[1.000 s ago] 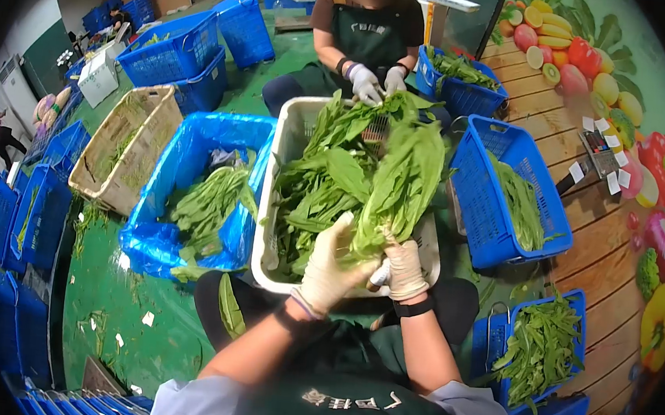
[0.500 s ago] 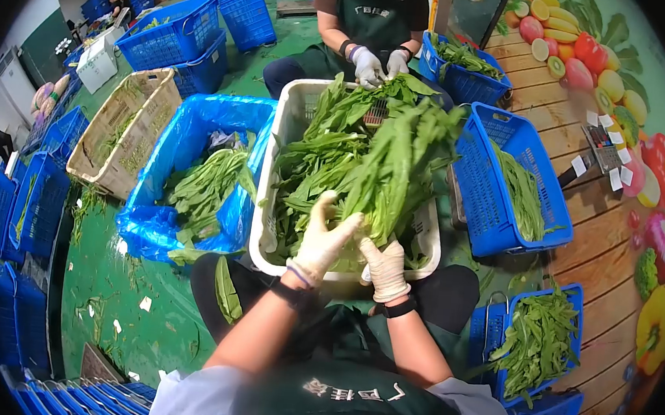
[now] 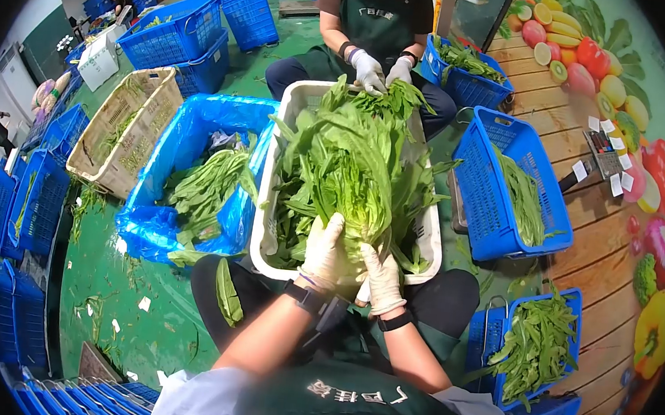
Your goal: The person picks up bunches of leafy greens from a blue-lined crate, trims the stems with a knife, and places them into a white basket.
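A bunch of long-leaf greens (image 3: 354,186) stands tilted over the white crate (image 3: 261,233), its leaves spread away from me. My left hand (image 3: 322,256), in a pale glove, grips the left side of its base. On the right side of the base, my right hand (image 3: 381,281), also gloved, is closed around the stems. A small white object (image 3: 363,292) shows beside my right palm; I cannot make out what it is. More loose greens (image 3: 291,228) lie in the crate beneath the bunch.
Across the crate a co-worker's gloved hands (image 3: 382,73) hold greens. To the left stands a blue-lined crate (image 3: 149,223) with greens; to the right, a blue crate (image 3: 482,197) and another heaped basket (image 3: 488,332). A single leaf (image 3: 228,292) lies on my left leg.
The bunch has swung left and more upright, its leaves now over the crate's middle. My hands have closed in on its base from both sides.
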`<act>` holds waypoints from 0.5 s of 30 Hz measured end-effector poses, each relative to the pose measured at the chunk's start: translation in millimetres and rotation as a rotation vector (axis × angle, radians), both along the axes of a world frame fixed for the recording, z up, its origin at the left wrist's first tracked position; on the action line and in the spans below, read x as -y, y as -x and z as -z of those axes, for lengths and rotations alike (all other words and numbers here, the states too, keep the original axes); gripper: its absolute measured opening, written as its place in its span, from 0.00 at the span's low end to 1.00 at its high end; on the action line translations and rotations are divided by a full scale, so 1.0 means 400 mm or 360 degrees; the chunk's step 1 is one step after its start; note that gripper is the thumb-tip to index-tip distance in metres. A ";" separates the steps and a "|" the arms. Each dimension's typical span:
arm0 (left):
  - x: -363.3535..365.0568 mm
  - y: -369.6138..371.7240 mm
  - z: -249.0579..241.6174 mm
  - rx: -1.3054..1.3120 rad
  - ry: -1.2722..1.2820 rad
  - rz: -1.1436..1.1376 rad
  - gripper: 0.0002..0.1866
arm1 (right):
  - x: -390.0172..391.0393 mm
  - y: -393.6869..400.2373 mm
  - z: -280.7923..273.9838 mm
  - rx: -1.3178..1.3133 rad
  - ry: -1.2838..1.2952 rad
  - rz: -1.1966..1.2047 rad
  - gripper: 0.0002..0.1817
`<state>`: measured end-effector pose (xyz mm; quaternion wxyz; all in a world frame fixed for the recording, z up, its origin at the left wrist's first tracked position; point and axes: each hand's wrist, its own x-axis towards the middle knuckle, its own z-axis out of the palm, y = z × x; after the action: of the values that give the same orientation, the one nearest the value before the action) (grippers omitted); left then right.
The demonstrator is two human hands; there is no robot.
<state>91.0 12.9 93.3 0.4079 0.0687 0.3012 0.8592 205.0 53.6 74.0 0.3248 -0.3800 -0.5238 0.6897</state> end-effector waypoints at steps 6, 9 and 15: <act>0.030 0.012 0.033 -0.0186 0.0016 0.0430 0.25 | -0.060 -0.001 -0.040 0.0116 0.0246 -0.0015 0.23; 0.019 -0.002 0.049 0.0184 -0.0226 0.0320 0.24 | -0.075 0.021 0.051 -0.0109 0.0588 0.0215 0.18; 0.012 0.022 0.114 0.0704 -0.0481 0.0441 0.20 | -0.056 0.054 0.000 -0.0457 0.0750 0.0370 0.17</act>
<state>82.2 7.9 47.7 0.5620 -0.0197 0.0616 0.8246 183.4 76.1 73.8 0.3750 -0.4010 -0.2509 0.7973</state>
